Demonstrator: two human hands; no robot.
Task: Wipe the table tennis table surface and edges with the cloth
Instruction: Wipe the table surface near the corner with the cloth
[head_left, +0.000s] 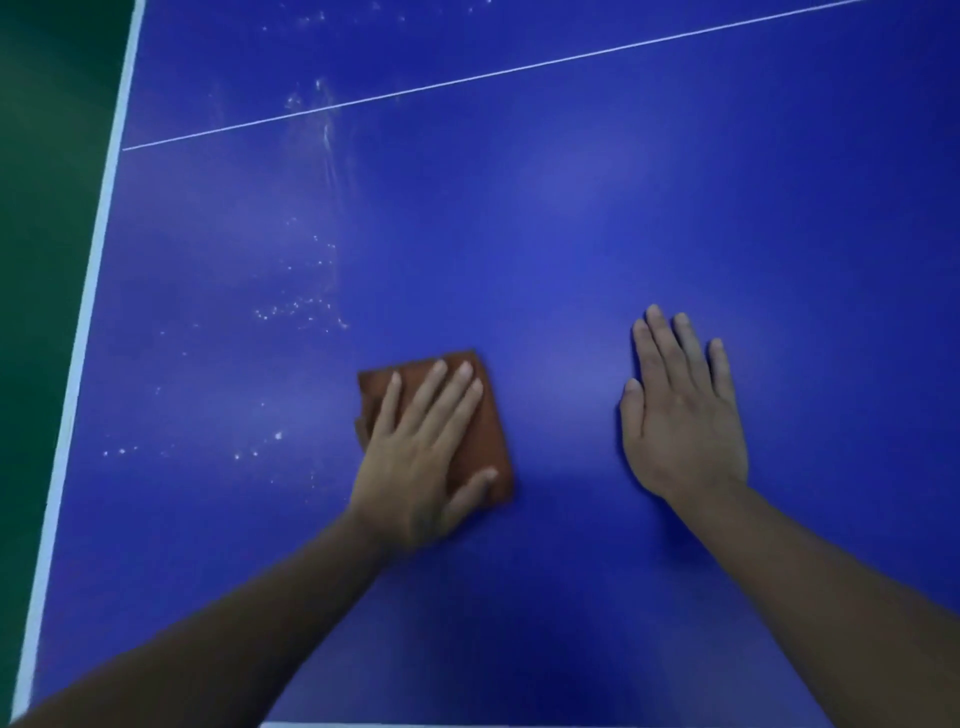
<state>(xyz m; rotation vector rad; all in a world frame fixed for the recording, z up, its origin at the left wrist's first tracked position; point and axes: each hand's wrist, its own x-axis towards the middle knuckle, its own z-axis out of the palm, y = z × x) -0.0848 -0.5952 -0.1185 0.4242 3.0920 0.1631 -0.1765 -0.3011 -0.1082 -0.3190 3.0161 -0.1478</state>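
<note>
The blue table tennis table fills the view. A folded brown cloth lies flat on it, low and left of the middle. My left hand presses flat on the cloth, fingers spread over it and thumb on its near right corner. My right hand rests palm down on the bare blue surface to the right of the cloth, fingers together and holding nothing. White specks and streaks mark the surface to the left of and beyond the cloth.
The table's white left edge line runs diagonally down the left side, with green floor beyond it. A thin white line crosses the far part of the table. The near edge shows at the bottom.
</note>
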